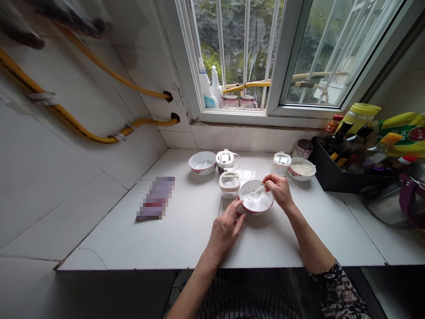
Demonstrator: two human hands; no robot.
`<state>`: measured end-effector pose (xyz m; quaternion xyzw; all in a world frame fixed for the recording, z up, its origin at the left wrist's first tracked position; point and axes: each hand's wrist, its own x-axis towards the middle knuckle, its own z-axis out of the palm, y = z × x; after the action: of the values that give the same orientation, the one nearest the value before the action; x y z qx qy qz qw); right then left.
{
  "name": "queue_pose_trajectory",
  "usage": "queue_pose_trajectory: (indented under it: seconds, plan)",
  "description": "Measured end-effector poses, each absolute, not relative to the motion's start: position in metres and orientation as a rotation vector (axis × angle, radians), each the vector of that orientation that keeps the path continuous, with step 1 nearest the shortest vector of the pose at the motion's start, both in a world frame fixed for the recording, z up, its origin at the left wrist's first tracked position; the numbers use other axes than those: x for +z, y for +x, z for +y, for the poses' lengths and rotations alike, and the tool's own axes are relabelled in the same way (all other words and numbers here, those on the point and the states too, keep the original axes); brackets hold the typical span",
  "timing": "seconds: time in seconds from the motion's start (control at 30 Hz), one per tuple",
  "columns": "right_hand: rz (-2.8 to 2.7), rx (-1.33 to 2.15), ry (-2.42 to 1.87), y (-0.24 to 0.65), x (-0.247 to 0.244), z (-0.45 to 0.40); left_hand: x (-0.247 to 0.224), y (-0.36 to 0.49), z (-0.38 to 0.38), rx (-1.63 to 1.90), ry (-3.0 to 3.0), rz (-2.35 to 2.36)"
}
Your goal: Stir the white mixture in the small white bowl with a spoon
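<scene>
A small white spoon (252, 195) is pinched by its handle in my right hand (280, 190). Its tip dips into white powder inside a white bowl with a red rim (256, 212). My left hand (226, 230) steadies that bowl, fingers at its left edge and the thumb tucked low. Just left of the bowl stands a clear-lidded seasoning jar (229, 186) with white contents. Behind it, a second jar (226, 160) with dark contents seems to have its lid raised. Another white bowl (202, 166) is to the left of these jars.
A third jar (281, 163) and a bowl of pale grains (302, 170) stand at the right rear. Beyond them, a black bin (332, 177) holds bottles, near a pot with a purple handle (410, 199). A blurred flat packet (156, 199) lies on the left of the counter (126, 248).
</scene>
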<state>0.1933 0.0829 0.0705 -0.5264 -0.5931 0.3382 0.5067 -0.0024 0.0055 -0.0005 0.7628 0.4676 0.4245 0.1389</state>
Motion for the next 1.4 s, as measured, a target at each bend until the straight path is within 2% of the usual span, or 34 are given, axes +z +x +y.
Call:
queue_pose_trajectory:
  seconds: [0.3,0.47,0.57,0.73,0.83,1.07,1.2,1.4]
  plan:
    - [-1.163,1.083,-1.219,0.198,0.071,0.09,0.001,-0.002,0.005,1.251,2.226,1.342]
    - [-1.107,1.099,-1.149,0.188,0.072,0.096,-0.001,-0.001,0.007,1.275,2.243,1.337]
    - [-1.217,0.925,-1.089,0.17,0.077,0.096,-0.003,0.0,0.007,1.294,2.241,1.329]
    - [-1.8,0.229,-0.966,0.149,0.087,0.088,-0.006,0.0,0.008,1.307,2.245,1.298]
    - [-2.057,-0.034,-0.856,0.147,0.089,0.089,-0.007,0.0,0.009,1.307,2.259,1.298]
    - [-2.358,-0.125,-0.928,0.139,0.083,0.114,-0.006,-0.001,0.008,1.302,2.263,1.305]
    - [-2.348,-0.193,-1.009,0.139,0.085,0.122,-0.007,0.0,0.009,1.279,2.245,1.315]
    - [-2.313,-0.203,-0.89,0.144,0.093,0.112,-0.008,0.0,0.009,1.293,2.25,1.311]
